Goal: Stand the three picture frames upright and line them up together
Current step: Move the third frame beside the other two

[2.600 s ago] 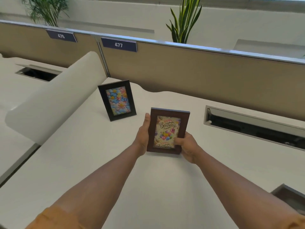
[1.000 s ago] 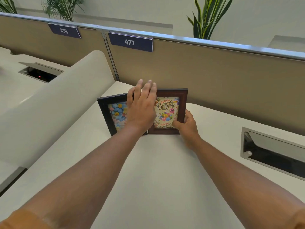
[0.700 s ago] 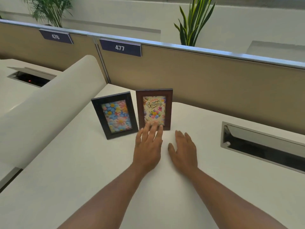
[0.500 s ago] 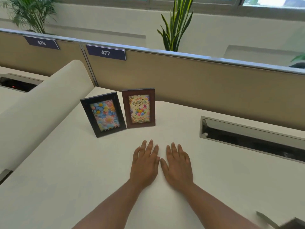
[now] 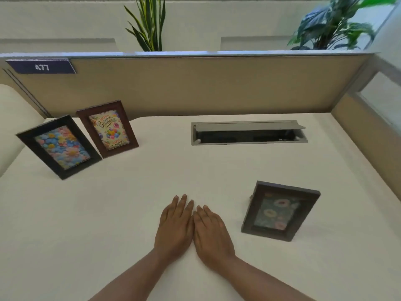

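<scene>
Two frames stand upright side by side at the desk's far left: a black frame [image 5: 59, 146] with a flower picture and, touching its right edge, a brown frame [image 5: 107, 128] with a birthday card. A third dark brown frame [image 5: 280, 210] with a doughnut picture lies face up on the desk at the right, slightly propped at its far edge. My left hand [image 5: 174, 224] and my right hand [image 5: 211, 231] rest flat on the white desk [image 5: 108, 213] next to each other, palms down, holding nothing. The lying frame is a little to the right of my right hand.
An open grey cable tray [image 5: 248, 133] is sunk into the desk at the back right. A tan partition [image 5: 195, 83] with a "477" label [image 5: 42, 66] closes off the back and right side. A white curved divider [image 5: 10, 118] borders the left. Plants stand behind the partition.
Both hands let go of the brown birthday frame beside the black one and drew back to rest flat on the desk. The view swung right, bringing the lying third frame into sight.
</scene>
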### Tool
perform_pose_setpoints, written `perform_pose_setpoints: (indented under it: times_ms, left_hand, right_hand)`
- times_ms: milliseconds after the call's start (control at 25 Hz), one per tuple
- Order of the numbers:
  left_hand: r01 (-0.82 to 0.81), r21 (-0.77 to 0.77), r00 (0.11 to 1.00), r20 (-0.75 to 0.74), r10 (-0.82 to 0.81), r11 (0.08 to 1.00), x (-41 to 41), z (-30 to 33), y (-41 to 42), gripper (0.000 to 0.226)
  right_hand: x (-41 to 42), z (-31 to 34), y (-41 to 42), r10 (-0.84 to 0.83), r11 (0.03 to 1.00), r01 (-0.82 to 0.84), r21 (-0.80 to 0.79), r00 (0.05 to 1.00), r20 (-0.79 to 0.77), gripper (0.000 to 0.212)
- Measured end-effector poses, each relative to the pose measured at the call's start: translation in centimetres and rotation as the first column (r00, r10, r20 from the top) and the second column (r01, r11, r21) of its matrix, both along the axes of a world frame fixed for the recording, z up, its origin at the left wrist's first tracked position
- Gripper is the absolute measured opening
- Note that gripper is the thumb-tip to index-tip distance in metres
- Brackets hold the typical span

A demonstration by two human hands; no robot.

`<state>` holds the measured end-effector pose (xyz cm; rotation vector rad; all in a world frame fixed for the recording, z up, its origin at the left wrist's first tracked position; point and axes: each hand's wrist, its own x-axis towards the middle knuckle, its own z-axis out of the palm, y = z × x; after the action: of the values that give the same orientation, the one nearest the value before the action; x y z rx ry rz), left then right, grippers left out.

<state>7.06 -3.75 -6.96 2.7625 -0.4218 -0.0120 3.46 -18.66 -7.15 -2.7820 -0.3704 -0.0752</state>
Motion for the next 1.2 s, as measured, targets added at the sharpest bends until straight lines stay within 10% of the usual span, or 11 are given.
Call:
perform_pose_setpoints:
  times_ms: [480,880,1200]
  left_hand:
    - [0.161,-0.357,0.979,-0.06,-0.195,0.92,-3.5,0.4,-11.3,0.062]
    - [0.206,-0.555,0.971,0.014,-0.239,0.806,-2.6,2.6,-15.5,0.028]
    - [0.067,-0.608,0.963,-0.169,-0.212,0.791,-1.3,3.0,-15.7,0.025]
  right_hand:
    - [-5.8,0.1,-10.4,-0.464,0.885,0.438,0.159,0.793,0.395,0.058]
    - [-4.5,1.6,-16.1,-0.681,0.335,0.522,0.785,0.709,-0.18,0.055]
    - [-2.7,2.2,-16.8,-0.657,0.274,0.507,0.817,0.719,-0.226,0.028]
